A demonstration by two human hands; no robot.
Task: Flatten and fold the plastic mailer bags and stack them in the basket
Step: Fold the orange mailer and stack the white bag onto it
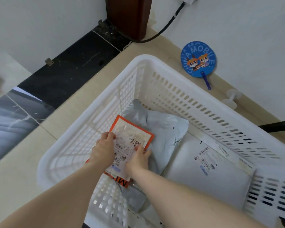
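Note:
A big white slatted basket [155, 63] stands on the beige floor. Inside it, I hold an orange-edged bubble mailer [132, 130] with a shipping label. My left hand [104, 147] grips its left edge, thumb on top. My right hand [140, 157] pinches its right edge near the label. Under the mailer lies a crumpled grey mailer bag [166, 129]. A flat grey mailer bag with a label [209, 171] lies at the basket's right side.
A blue round hand fan [198, 59] lies on the floor by the white wall beyond the basket. A black cable [164, 28] runs down beside a dark wooden post [127, 15]. A black tile strip [69, 69] lies to the left.

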